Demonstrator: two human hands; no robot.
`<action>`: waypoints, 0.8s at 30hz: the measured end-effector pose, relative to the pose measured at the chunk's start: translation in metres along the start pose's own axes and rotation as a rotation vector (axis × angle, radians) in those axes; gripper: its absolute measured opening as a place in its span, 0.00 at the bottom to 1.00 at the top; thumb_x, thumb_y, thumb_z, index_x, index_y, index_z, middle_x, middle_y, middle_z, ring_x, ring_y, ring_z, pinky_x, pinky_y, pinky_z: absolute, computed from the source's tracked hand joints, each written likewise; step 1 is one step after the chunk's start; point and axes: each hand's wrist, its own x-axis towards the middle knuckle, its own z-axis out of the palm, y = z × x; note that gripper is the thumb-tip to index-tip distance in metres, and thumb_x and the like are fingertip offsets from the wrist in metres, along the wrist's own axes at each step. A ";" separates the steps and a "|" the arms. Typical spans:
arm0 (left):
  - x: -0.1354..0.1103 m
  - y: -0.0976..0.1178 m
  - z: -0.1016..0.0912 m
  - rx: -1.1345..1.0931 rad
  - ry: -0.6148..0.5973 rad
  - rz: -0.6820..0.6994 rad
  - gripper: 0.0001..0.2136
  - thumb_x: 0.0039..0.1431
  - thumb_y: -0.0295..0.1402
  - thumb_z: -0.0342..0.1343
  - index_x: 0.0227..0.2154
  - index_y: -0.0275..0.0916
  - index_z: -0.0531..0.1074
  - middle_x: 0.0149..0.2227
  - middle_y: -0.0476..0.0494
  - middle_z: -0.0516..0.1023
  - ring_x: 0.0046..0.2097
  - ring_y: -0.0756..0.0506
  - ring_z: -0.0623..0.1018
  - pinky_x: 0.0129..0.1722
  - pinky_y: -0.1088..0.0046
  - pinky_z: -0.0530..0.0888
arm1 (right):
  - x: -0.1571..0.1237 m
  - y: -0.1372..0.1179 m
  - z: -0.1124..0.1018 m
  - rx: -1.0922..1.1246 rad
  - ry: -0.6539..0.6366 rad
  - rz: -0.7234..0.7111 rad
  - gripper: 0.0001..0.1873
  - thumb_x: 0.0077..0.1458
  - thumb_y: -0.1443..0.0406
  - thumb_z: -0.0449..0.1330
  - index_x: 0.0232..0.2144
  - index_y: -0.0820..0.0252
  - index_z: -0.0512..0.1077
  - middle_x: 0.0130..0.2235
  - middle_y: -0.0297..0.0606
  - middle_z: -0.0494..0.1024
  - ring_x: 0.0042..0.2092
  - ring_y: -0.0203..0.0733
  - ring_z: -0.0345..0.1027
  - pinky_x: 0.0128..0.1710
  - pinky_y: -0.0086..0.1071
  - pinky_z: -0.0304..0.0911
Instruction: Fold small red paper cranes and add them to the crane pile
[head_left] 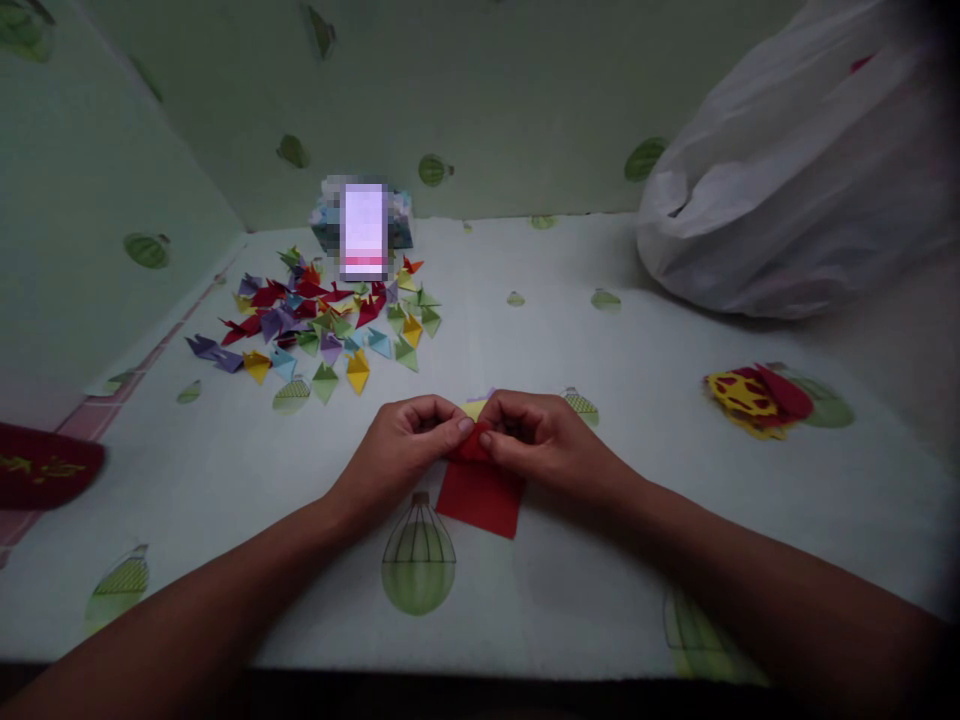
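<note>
Between my two hands is a small folded piece of red paper, pinched at its edges by thumbs and fingers. My left hand is closed on its left side, and my right hand is closed on its right side; the fingertips nearly meet. Below them on the table lies a flat red paper square. A bit of yellow paper and a sliver of purple show just behind the fingers. The exact folds of the held piece are partly hidden by my fingers.
Many-coloured folded paper cranes lie in a heap at the back left. A lit phone leans upright behind them. A white plastic bag bulges at the back right. Red and yellow cut-outs lie right; a red item sits left.
</note>
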 end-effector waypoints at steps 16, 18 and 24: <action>0.000 0.003 0.001 -0.018 -0.026 -0.022 0.10 0.51 0.37 0.66 0.27 0.34 0.76 0.27 0.50 0.77 0.30 0.53 0.72 0.31 0.79 0.68 | 0.000 0.000 0.000 0.012 -0.005 0.002 0.04 0.50 0.68 0.56 0.25 0.61 0.67 0.23 0.29 0.65 0.26 0.32 0.54 0.25 0.27 0.50; 0.000 0.002 0.001 -0.023 -0.022 -0.015 0.10 0.51 0.37 0.66 0.27 0.34 0.76 0.27 0.50 0.76 0.30 0.53 0.72 0.31 0.80 0.68 | 0.000 0.000 0.000 0.010 -0.003 -0.002 0.04 0.51 0.67 0.56 0.25 0.61 0.67 0.24 0.30 0.66 0.26 0.32 0.54 0.25 0.27 0.51; 0.000 -0.002 0.001 -0.015 -0.005 0.004 0.09 0.52 0.36 0.65 0.28 0.35 0.76 0.27 0.50 0.76 0.30 0.53 0.71 0.31 0.79 0.67 | 0.000 0.001 0.001 0.020 -0.004 -0.005 0.04 0.50 0.67 0.56 0.25 0.61 0.67 0.23 0.29 0.65 0.26 0.32 0.54 0.24 0.28 0.51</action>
